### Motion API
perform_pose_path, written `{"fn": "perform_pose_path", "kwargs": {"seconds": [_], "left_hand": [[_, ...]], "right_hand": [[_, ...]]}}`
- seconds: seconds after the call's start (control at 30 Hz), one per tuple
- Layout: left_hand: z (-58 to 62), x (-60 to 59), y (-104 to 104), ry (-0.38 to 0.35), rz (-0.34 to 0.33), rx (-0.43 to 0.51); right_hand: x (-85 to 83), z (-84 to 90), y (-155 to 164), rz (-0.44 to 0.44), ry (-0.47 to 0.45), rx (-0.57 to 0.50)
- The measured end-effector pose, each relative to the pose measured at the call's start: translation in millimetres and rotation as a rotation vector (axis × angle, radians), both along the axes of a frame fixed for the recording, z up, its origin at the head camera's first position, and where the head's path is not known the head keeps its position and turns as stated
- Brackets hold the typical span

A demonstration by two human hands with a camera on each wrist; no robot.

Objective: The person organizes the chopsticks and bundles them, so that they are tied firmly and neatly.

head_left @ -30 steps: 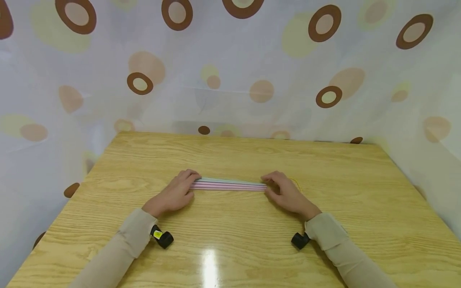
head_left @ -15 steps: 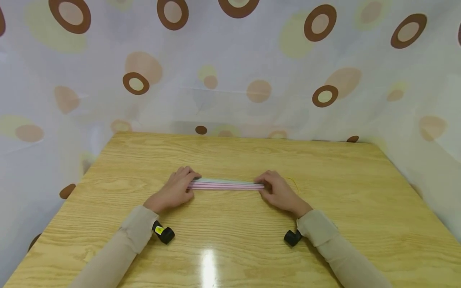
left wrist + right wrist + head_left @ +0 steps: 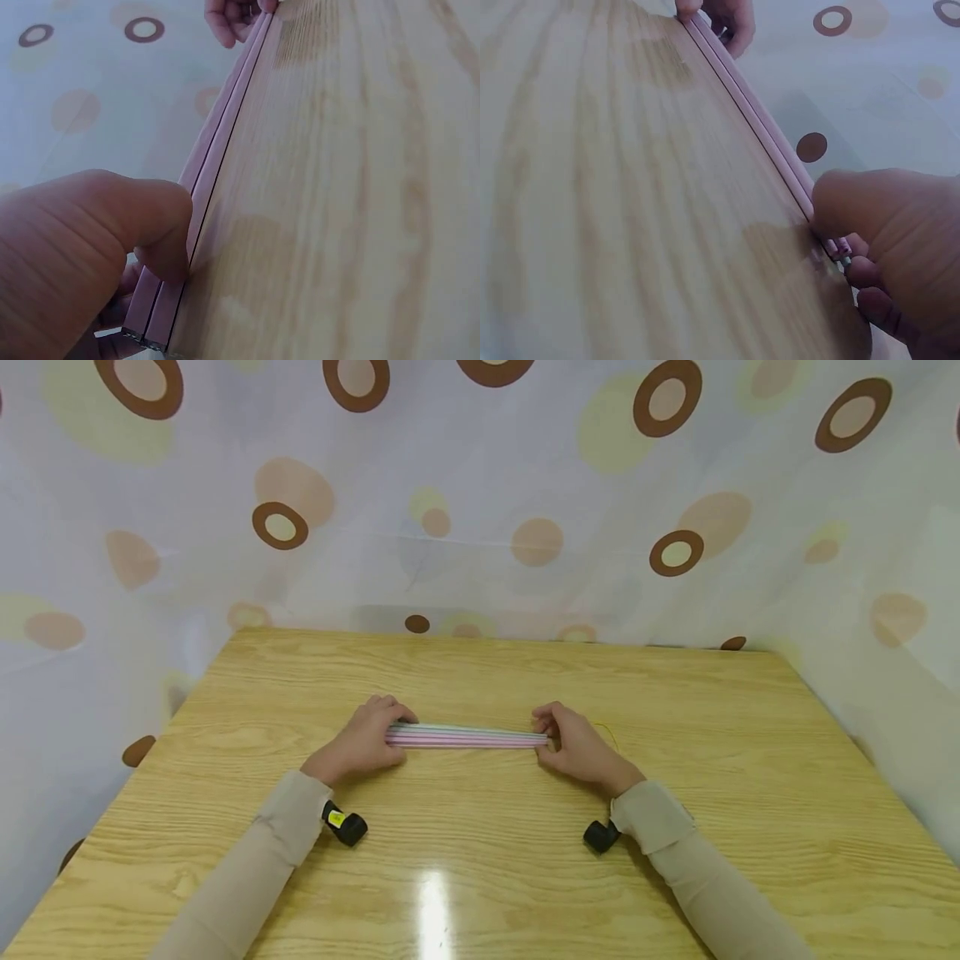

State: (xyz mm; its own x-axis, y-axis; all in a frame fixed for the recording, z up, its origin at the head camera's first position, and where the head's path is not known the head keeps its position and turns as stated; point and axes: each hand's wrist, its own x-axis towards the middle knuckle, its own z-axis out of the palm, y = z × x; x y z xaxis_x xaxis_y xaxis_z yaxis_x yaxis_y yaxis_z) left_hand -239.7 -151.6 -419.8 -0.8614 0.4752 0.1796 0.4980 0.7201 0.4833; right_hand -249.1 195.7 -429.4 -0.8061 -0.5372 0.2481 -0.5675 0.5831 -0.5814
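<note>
Head view: a bundle of straws [image 3: 467,737] lies on a wooden table [image 3: 480,860], lengthwise from left to right, with one hand at each end.
Straws: thin pink ones at the near side, pale green or grey ones behind; they lie flat and packed side by side, about midway across the table.
Left hand [image 3: 365,747]: it grasps the left end of the straws, fingers curled over the top and thumb against the near side.
Left wrist view: the thumb [image 3: 161,225] presses on the pink straws [image 3: 217,161] near their cut ends, with other fingers tucked beneath; the right hand [image 3: 234,15] shows at the far end.
Right hand [image 3: 579,747]: it pinches the right end of the straws, fingers bent over the top.
Right wrist view: the thumb [image 3: 855,206] sits against the straws [image 3: 754,112] at their end, fingertips curled below; the left hand [image 3: 724,19] holds the far end.
Yellow band [image 3: 609,734]: a thin loop on the table just right of the right hand, partly hidden by it.
Sleeves: beige, down to both wrists; a small black camera [image 3: 345,827] sits under the left wrist, another [image 3: 600,836] under the right.
Curtain [image 3: 480,493]: white with brown rings and tan and yellow spots, hanging behind the table and at both its sides.
</note>
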Motion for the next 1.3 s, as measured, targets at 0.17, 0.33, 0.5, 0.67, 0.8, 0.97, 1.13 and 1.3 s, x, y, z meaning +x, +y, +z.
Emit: {"fn": "perform_pose_path", "kwargs": {"seconds": [0.17,0.33,0.5,0.67,0.8,0.97,1.13,1.3], "left_hand": [[-3.9,1.0,1,-0.017,-0.008,0.051],[1.2,-0.1,1,-0.050,0.008,0.057],[8.5,-0.8,2,-0.105,0.017,0.028],[6.4,0.9,3,-0.133,0.021,0.020],[1.4,0.4,6,-0.092,0.016,0.013],[-1.3,-0.8,7,-0.060,0.032,0.009],[-0.6,0.5,9,-0.053,0.036,0.007],[2.4,2.2,10,-0.057,0.032,0.008]], "right_hand": [[1.7,-0.1,0,-0.001,-0.047,0.013],[-0.8,0.7,-3,0.014,0.005,0.014],[-1.6,2.4,-6,0.012,0.030,0.060],[-0.5,0.9,-6,0.012,0.067,0.122],[1.4,1.3,-4,0.010,0.104,0.149],[-0.1,2.2,-5,0.008,0.110,0.173],[2.6,3.0,-6,0.002,0.109,0.203],[5.1,4.8,-6,0.018,0.134,0.212]]}}
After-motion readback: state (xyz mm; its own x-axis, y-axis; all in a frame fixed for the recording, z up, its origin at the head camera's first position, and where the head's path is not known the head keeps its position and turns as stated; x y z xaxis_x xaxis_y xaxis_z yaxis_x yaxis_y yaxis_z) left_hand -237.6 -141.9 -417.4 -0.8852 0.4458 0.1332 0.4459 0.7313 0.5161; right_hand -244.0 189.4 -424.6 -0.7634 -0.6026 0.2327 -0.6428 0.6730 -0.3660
